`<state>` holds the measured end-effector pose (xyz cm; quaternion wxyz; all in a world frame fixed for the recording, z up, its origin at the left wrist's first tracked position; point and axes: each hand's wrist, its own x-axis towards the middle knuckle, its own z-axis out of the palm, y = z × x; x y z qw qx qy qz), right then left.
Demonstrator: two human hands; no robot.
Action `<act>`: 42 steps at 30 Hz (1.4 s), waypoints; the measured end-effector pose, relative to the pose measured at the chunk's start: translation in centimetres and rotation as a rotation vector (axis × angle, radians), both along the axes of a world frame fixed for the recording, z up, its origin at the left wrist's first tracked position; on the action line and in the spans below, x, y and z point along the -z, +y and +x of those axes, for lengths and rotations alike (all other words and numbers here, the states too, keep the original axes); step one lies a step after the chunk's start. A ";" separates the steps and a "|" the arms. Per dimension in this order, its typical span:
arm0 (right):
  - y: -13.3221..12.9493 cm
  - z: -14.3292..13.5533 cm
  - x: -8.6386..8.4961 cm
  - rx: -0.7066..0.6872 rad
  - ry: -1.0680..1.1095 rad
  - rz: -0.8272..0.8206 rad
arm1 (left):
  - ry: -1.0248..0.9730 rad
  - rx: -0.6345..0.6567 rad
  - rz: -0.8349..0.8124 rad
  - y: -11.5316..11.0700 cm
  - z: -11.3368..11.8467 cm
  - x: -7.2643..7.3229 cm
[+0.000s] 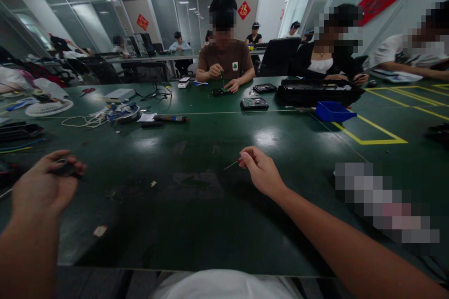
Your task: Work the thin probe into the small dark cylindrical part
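My right hand (263,173) is closed around the reddish handle of a thin screwdriver (230,165), over the middle of the green table (168,224). Its metal shaft points left and slightly down. At the left, my left hand (44,191) has its fingers curled around a small dark object (68,168). A rounded part of it shows between thumb and fingers, but its kind is unclear. Between my hands, a small yellowish scrap (153,183) lies on the tabletop, and a pale label-like piece (100,231) sits nearer the front edge.
Across the table, a person (226,58) works on a small circuit board; others sit at the right. Hard drives (254,103), a long black casing (317,92) and a blue bin (335,111) stand beyond my right hand. Cables (87,119) and a dark pen-like tool (170,118) lie left.
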<state>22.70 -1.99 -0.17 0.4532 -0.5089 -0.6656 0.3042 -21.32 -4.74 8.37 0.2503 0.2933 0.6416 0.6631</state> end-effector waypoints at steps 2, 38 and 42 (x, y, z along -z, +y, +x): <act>0.0 0.1 0.0 0.001 0.012 -0.008 | -0.160 0.114 0.048 1.1 2.8 0.6; -0.7 0.4 -0.8 0.071 0.267 0.087 | 0.720 1.082 0.030 5.7 22.9 10.0; -0.8 0.5 -1.1 0.085 0.194 0.106 | 0.748 1.063 0.046 5.7 22.8 10.1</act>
